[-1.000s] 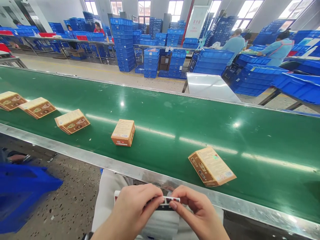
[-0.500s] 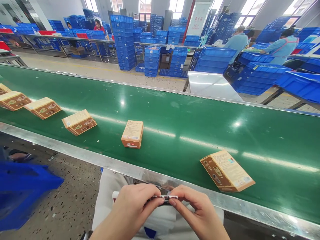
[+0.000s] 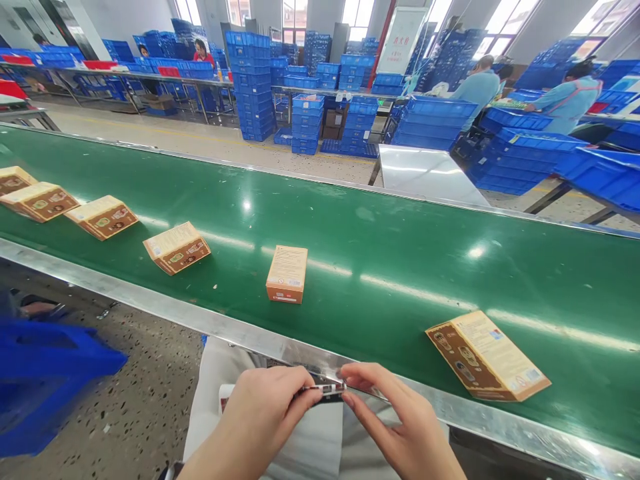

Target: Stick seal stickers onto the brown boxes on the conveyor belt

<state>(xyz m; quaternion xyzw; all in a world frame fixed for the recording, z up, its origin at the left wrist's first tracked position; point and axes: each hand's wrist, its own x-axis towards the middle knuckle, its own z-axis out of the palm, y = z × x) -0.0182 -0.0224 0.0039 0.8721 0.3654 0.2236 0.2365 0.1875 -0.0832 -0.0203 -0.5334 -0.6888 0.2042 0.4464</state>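
Observation:
Low in front of me, over my lap, a thin flat piece [image 3: 330, 389] with white, dark and red markings shows edge-on; its kind I cannot make out. My left hand [image 3: 273, 407] pinches it between thumb and fingers, and its white end [image 3: 226, 393] sticks out left of that hand. My right hand [image 3: 395, 417] is at the other end with thumb and fingertips parted around the edge; whether they touch it is unclear. Beyond my hands, a small closed carton [image 3: 287, 270] and a tilted brown-and-cream carton [image 3: 487, 357] lie on the green conveyor belt [image 3: 375, 247].
Several more cartons [image 3: 177, 247] lie to the left on the belt. A metal rail [image 3: 240, 337] edges its near side. A blurred blue plastic item [image 3: 45, 387] is at lower left. Across the belt stand a metal table [image 3: 425, 170], stacked blue crates [image 3: 250, 87] and seated workers [image 3: 480, 83].
The cartons have shifted right along the belt. My right thumb and fingers have parted at the end of the flat piece; my left hand still pinches it.

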